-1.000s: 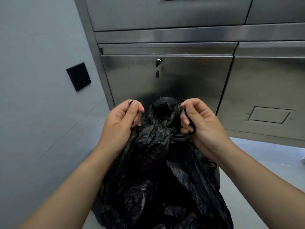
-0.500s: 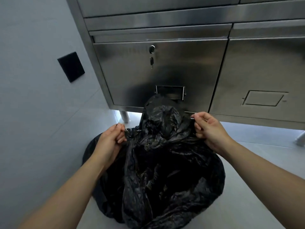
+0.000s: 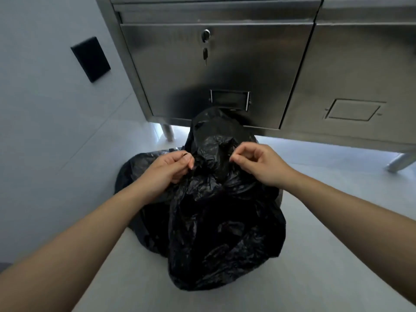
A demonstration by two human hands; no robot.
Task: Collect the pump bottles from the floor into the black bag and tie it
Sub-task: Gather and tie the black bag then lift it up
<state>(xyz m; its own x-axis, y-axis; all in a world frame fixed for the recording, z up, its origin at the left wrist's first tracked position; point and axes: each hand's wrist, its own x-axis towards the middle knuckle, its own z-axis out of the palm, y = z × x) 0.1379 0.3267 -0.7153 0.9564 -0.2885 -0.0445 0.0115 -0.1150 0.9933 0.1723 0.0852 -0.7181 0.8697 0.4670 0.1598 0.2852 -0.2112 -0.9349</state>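
The black bag [image 3: 216,226] sits bulging on the pale floor in front of me, its gathered top [image 3: 211,136] standing up in a crumpled peak. My left hand [image 3: 166,170] pinches the plastic at the left side of the neck. On the right side of the neck, my right hand [image 3: 256,163] pinches a fold between thumb and fingers. No pump bottles show; whatever is in the bag is hidden by the plastic.
A stainless steel cabinet [image 3: 247,64] with a keyed lock [image 3: 206,34] stands just behind the bag on short legs [image 3: 168,131]. A grey wall with a black plate [image 3: 90,58] runs along the left. The floor [image 3: 337,172] extends to the right.
The bag has come down from being held up to resting on the floor. Both hands lowered with it and still pinch its neck, now closer together again.
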